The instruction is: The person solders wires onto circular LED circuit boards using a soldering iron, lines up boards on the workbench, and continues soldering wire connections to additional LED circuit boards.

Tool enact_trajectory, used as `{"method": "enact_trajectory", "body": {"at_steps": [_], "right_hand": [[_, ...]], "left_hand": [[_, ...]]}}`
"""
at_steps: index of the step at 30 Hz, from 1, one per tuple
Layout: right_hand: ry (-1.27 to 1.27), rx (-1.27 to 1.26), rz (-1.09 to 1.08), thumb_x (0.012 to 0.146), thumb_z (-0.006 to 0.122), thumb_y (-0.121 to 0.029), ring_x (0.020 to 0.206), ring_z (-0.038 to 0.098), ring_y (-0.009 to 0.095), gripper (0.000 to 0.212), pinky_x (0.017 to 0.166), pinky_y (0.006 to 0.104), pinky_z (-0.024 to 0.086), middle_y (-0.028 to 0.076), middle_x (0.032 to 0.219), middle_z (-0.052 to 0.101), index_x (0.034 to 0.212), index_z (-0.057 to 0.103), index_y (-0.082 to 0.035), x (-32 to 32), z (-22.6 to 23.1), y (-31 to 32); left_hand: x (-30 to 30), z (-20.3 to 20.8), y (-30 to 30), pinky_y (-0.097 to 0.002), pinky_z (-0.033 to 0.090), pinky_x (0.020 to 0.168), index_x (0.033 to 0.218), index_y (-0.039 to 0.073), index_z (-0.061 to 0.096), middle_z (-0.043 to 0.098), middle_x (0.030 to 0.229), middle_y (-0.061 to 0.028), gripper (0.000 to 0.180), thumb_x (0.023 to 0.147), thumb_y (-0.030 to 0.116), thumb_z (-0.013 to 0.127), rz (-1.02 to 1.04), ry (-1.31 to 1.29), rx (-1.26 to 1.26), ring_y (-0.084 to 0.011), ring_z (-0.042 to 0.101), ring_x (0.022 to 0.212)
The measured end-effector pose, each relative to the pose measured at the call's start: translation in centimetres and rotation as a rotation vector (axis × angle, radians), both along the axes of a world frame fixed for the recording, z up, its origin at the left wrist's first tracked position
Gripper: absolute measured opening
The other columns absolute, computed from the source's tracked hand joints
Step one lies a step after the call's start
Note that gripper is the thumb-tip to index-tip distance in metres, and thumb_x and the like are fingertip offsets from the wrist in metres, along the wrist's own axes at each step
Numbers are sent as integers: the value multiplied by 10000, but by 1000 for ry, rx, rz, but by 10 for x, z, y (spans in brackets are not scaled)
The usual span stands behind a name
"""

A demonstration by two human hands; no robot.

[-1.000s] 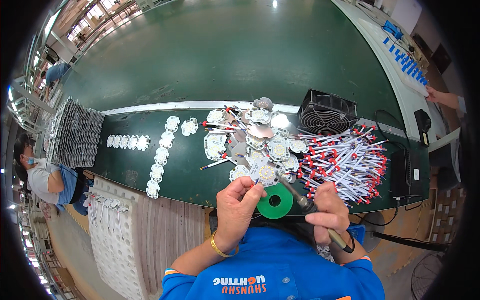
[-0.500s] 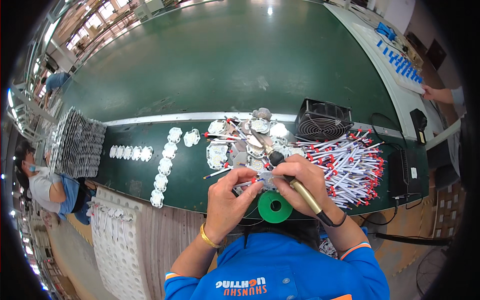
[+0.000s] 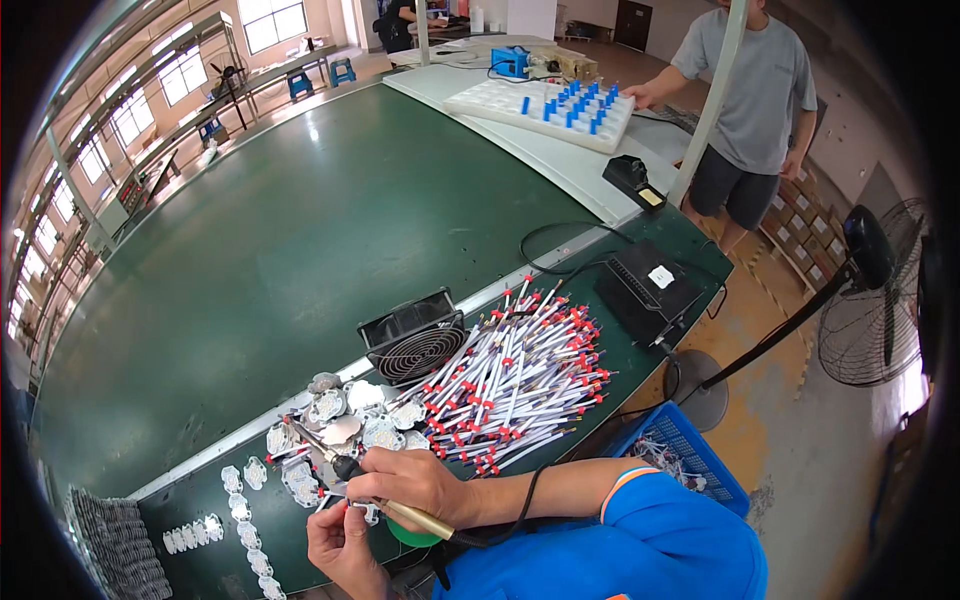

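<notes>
My right hand (image 3: 415, 485) grips a soldering iron (image 3: 425, 522) with a brass-coloured handle and black collar. Its tip reaches left over a heap of white circuit boards (image 3: 382, 433). Beside it, my left hand (image 3: 345, 548) pinches a short white wire (image 3: 322, 500) with a red band, largely hidden by the fingers. Partly under my right hand lies a green spool (image 3: 408, 536). Right of the boards spreads a big pile of white wires (image 3: 520, 375) with red bands. More boards (image 3: 240, 508) stand in a column to the left, beside a short row of boards (image 3: 193, 535).
A black fan (image 3: 415, 340) stands behind the heap. At far left is a stack of boards (image 3: 115, 545). A black box (image 3: 660, 290) with cables and an iron stand (image 3: 633, 182) sit to the right. Another person (image 3: 750, 90) touches a white tray (image 3: 545, 112) holding blue pieces. A floor fan (image 3: 870, 300) stands beyond.
The head view has swung to the right, so the bench items appear farther left and the other person shows more fully. Both hands stay close together at the boards, keeping their holds.
</notes>
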State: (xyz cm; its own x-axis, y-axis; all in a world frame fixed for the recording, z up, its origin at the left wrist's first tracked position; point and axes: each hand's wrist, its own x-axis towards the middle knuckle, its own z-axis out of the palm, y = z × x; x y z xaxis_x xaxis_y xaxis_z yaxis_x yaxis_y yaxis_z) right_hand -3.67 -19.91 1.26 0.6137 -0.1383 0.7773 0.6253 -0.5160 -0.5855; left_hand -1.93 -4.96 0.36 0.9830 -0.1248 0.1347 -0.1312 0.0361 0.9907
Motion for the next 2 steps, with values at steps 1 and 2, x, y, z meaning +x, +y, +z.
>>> {"method": "enact_trajectory", "body": {"at_steps": [1, 2], "right_hand": [[-16, 22, -2, 654, 652, 8, 545, 530, 246, 352, 448, 332, 410, 85, 751, 484, 984, 568, -80, 0, 0, 0], [-17, 24, 0, 660, 653, 4, 558, 542, 245, 364, 447, 331, 411, 89, 760, 492, 1001, 561, -87, 0, -1, 0]], "left_hand": [[2, -2, 0, -218, 438, 650, 916, -1, 591, 594, 772, -46, 165, 812, 91, 680, -20, 24, -63, -107, 529, 673], [5, -2, 1, -219, 453, 672, 957, 6, 595, 598, 772, -54, 216, 796, 89, 712, -32, 51, -124, -122, 554, 677]]}}
